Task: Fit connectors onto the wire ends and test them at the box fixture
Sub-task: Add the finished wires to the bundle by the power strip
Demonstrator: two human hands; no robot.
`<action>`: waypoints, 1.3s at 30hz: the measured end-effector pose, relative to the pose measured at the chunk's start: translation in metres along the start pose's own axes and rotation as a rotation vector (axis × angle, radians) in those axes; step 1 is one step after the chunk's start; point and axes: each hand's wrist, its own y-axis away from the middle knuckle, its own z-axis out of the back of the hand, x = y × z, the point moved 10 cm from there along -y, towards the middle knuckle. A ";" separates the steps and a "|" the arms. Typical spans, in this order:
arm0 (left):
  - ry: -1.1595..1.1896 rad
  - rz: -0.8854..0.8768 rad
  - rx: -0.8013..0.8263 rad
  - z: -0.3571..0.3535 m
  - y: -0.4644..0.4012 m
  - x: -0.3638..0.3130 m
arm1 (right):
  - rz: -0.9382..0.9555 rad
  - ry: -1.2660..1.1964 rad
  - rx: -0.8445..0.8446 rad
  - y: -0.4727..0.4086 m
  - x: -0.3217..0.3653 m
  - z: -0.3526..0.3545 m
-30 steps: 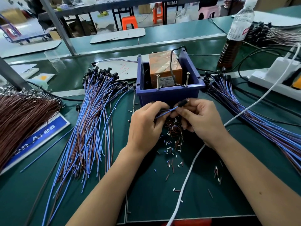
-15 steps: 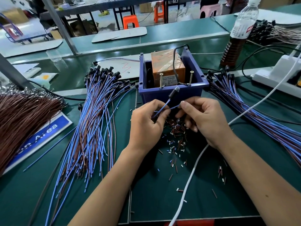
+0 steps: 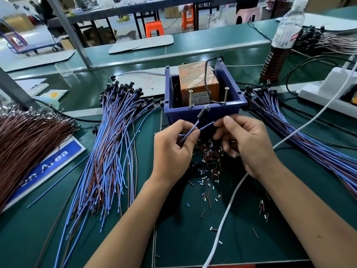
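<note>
Wire point(image 3: 188, 133) looking light and floppy, being pinched mid-length by left hand point(image 3: 173, 149), right hand point(image 3: 245, 144) pinching its free end; gripping near connector point(image 3: 201, 113) seeming steadier.

Two bare forearms enter from the bottom edge, with no sleeve showing up to the frame edge. The left hand point(image 3: 173, 149) and right hand point(image 3: 249, 144) wear no gloves, rings, watch or wristband. Fingernails are short and unpainted.

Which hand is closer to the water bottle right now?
Right. The right hand is in front of the blue box, nearer the bottle at far right; the left hand sits farther left, pinching a blue wire.
</note>
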 end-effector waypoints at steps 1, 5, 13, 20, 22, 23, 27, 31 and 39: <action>0.005 0.007 -0.004 0.000 0.000 0.000 | -0.001 0.015 0.028 0.001 -0.001 -0.005; 0.057 0.024 0.013 -0.003 0.001 -0.001 | 0.014 0.015 0.118 0.009 -0.002 -0.024; 0.034 -0.013 0.042 -0.007 0.003 -0.008 | 0.083 -0.041 0.006 0.011 0.011 -0.013; 0.062 -0.017 0.056 -0.008 0.003 -0.011 | 0.116 -0.069 0.034 0.013 0.018 -0.016; 0.071 -0.016 0.064 -0.009 0.003 -0.011 | 0.132 -0.063 0.031 0.014 0.020 -0.016; 0.075 -0.016 0.067 -0.009 0.004 -0.012 | 0.140 -0.063 0.026 0.015 0.021 -0.016; 0.105 -0.016 0.080 -0.010 0.004 -0.013 | 0.168 -0.051 0.016 0.016 0.024 -0.014; 0.122 -0.032 0.096 -0.011 0.005 -0.016 | 0.171 -0.043 0.013 0.016 0.025 -0.014; 0.105 -0.061 0.084 -0.009 0.005 -0.019 | 0.147 -0.041 0.035 0.015 0.022 -0.014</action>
